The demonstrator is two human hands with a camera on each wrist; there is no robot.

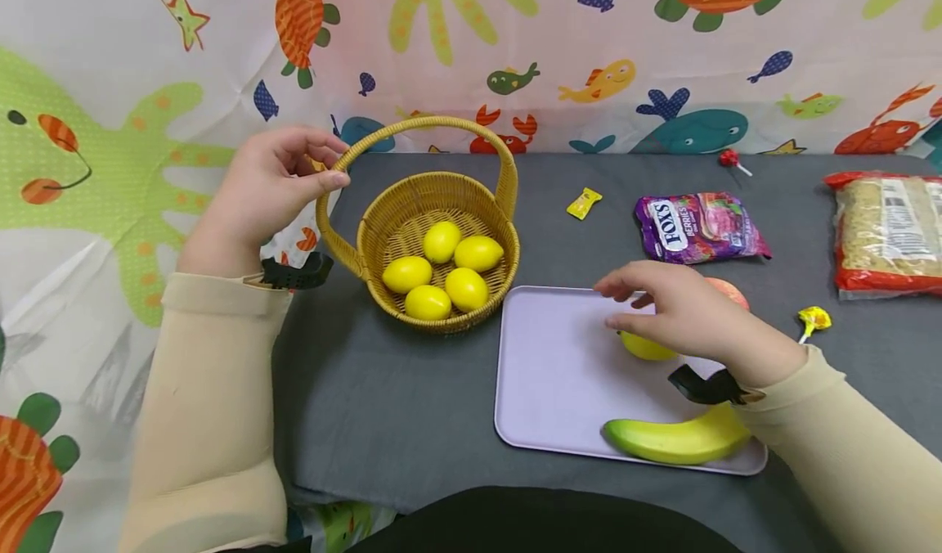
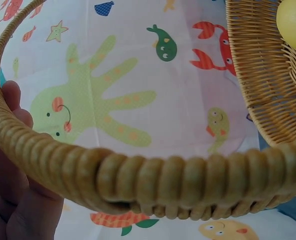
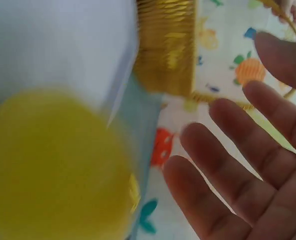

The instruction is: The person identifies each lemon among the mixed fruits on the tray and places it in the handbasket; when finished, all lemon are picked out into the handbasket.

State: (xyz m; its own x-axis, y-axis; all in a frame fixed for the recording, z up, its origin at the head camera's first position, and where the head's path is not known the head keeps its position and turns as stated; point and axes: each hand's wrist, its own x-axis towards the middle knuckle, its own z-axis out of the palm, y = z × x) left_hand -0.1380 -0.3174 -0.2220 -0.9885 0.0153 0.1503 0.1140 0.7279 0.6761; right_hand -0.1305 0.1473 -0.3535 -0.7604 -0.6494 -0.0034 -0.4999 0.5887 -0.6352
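A wicker basket [image 1: 437, 181] with a tall arched handle holds several lemons [image 1: 428, 303]. My left hand [image 1: 275, 178] holds the left side of the handle [image 2: 153, 180] between thumb and fingers. To the right of the basket, a pale purple tray [image 1: 559, 373] lies on the table. My right hand [image 1: 680, 316] is over the tray with its fingers spread and nothing in them. Below it is a yellow fruit [image 1: 646, 347], partly hidden and blurred in the right wrist view. A banana [image 1: 677, 441] with a green tip lies along the tray's front edge.
Behind my right hand, a reddish fruit [image 1: 728, 291] is mostly hidden. Beyond the tray lie a purple candy bag [image 1: 699, 227], a small yellow packet [image 1: 585, 203] and a red lollipop [image 1: 728, 158]. Rightward are a yellow lollipop [image 1: 814, 319] and a red-edged bag [image 1: 890, 234].
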